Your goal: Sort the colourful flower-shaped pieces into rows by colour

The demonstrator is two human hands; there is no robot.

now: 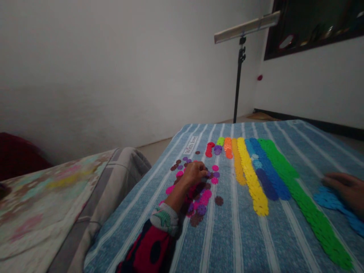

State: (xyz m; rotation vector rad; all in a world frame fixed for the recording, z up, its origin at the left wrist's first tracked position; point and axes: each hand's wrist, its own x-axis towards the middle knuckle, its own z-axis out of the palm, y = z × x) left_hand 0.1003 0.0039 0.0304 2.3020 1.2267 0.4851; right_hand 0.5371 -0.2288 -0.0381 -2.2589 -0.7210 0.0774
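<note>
Loosely heaped, the mixed discs [205, 196], pink, purple and brown, lay left of the yellow strip [253, 174], the heap's long axis running away from the person. The left hand [195, 172] reached over them, fingers bent and drawn together, tips at a purple disc [208, 174]; whether they had hold of it, I couldn't tell.

The yellow strip, made of overlapping discs, ran lengthwise away from the person, its near end slanting rightward. Just left of it was the amber strip [239, 163], similarly aligned, then a shorter orange strip [228, 148] and a red strip [210, 149]. To its right ran the blue strip [267, 167] and the longer green strip [307, 204], both slanting the same way. Well right of it, the right hand [345, 189], blurred and partly out of view, was lowered at the light blue strip [331, 199], fingers extended; its grip couldn't be told. All these strips lay on a striped cloth [222, 242]. Beyond the yellow strip's far end stood a black stand [238, 83].
</note>
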